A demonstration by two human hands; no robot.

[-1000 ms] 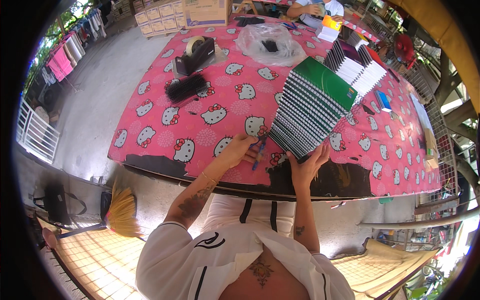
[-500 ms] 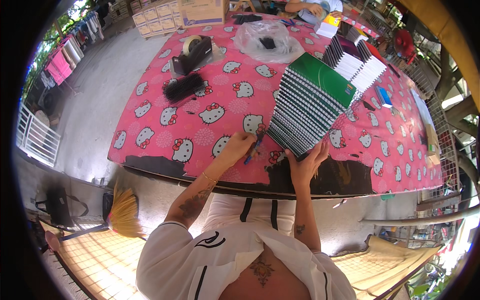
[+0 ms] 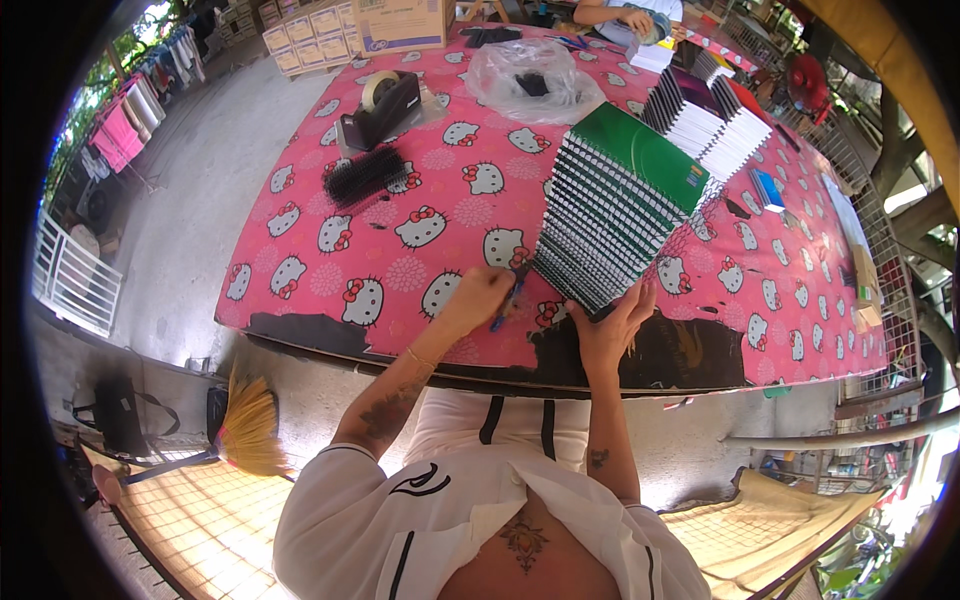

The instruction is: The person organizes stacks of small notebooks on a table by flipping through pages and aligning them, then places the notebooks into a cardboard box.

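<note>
A tall fanned stack of spiral notebooks (image 3: 622,205) with a green top cover stands on the table, its black coil bindings stepped toward me. My right hand (image 3: 615,322) braces the near lower end, thumb on the left side and fingers on the right. Just left of the stack, my left hand (image 3: 478,297) is closed around a small blue-and-dark hand tool (image 3: 509,303). The tool's exact kind is unclear, and the fingers partly cover it. Its dark end points toward the stack's lower left corner.
On the pink patterned tablecloth (image 3: 405,275) lie a pile of black coils (image 3: 365,178), a tape dispenser (image 3: 385,110) and a clear plastic bag (image 3: 535,85). More notebook stacks (image 3: 695,125) stand beyond, with a blue box (image 3: 767,190) nearby. Another person (image 3: 632,18) works at the far side.
The view has shifted slightly. My hands stay almost in place at the stack's near end. Across the table, the other person's hands have moved a little.
</note>
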